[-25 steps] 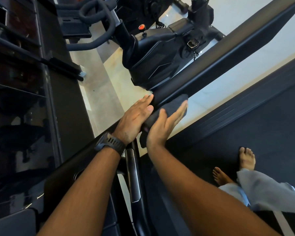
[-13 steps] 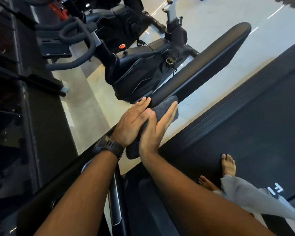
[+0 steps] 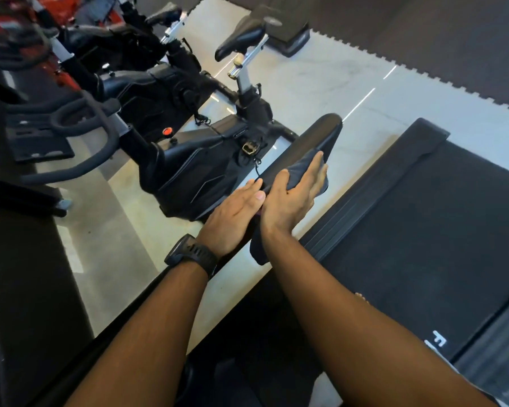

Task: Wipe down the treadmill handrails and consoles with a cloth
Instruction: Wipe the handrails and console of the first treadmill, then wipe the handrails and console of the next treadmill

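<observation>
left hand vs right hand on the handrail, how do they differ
The left hand rests on the handrail toward the exercise bike, no cloth showing under it; the right hand presses the dark cloth to the side toward the treadmill belt. The right hand sits nearer the rail's end than the left hand. Only the left wrist wears a watch. Both have straight fingers laid along the same rail.

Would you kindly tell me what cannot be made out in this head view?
Handrail under the cloth: head view, covered by cloth and right hand.
Foot: head view, mostly behind the right forearm.
Red machine, top left: head view, blurred.
Console: outside the frame.
</observation>
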Demonstrator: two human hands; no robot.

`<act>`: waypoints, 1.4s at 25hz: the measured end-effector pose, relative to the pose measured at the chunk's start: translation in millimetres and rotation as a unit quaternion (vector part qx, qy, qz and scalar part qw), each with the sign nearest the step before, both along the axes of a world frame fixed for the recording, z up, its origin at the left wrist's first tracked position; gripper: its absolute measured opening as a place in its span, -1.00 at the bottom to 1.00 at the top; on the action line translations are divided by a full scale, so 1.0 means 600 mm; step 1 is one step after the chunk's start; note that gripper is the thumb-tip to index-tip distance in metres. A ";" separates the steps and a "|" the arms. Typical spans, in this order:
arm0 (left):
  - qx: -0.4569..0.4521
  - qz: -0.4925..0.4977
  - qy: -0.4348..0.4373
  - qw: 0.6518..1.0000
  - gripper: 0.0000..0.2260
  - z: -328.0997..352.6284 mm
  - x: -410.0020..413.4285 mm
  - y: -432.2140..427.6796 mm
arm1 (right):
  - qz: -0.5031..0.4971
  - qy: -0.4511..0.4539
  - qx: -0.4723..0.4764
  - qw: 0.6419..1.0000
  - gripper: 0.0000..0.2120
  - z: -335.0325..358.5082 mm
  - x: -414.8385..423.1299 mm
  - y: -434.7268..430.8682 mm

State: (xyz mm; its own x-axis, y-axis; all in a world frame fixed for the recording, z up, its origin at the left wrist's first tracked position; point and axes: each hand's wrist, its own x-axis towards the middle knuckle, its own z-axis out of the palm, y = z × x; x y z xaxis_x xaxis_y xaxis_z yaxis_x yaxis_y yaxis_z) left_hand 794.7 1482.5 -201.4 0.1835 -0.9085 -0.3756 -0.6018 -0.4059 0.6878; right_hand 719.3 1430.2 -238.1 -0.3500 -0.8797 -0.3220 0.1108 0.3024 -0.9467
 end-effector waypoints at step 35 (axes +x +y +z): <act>-0.239 -0.168 0.304 0.907 -0.80 0.218 -0.714 -0.720 | -0.164 -0.132 -0.197 0.958 -0.59 0.277 -0.743 -0.557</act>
